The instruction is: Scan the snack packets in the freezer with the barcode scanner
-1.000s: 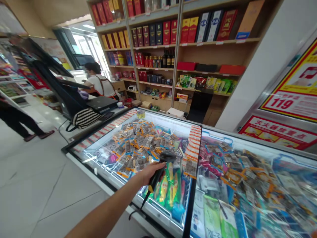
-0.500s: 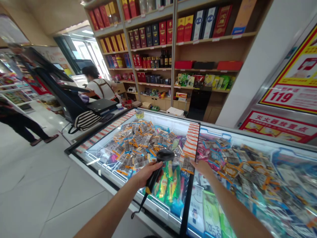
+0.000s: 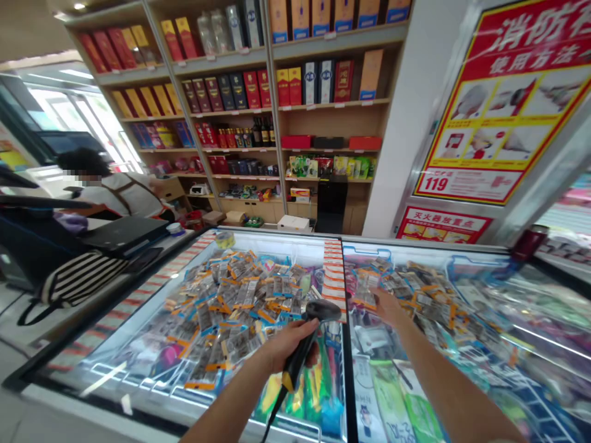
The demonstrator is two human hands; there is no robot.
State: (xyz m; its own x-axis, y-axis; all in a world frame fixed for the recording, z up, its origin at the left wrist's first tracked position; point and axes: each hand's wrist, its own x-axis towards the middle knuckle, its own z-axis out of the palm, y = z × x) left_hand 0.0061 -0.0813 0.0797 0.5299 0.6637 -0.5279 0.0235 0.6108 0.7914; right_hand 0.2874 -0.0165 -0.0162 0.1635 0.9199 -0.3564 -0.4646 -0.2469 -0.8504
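Note:
My left hand (image 3: 293, 347) is wrapped round the handle of a black and yellow barcode scanner (image 3: 301, 357), its head pointing right and its cord hanging down. In my right hand (image 3: 386, 307) is a small snack packet (image 3: 364, 298) with orange edging, pinched at its right side, just right of the freezer's black divider. To the left, a heap of similar packets (image 3: 240, 289) lies on the glass top. Another heap of packets (image 3: 429, 289) spreads beyond my right hand. Green and yellow ice-cream packs (image 3: 314, 387) show under the glass below the scanner.
The chest freezer (image 3: 348, 394) has a black frame and a strip of orange-striped labels (image 3: 333, 271). A roll of tape (image 3: 225, 240) sits at its far left corner. At left are a striped bag (image 3: 80, 277) and a seated person (image 3: 124, 191); boxed shelves (image 3: 231, 111) stand behind.
The view has swung right. My right hand has carried the packet from over the label strip to the right of the divider. The scanner stays in my left hand, its head now nearer the strip.

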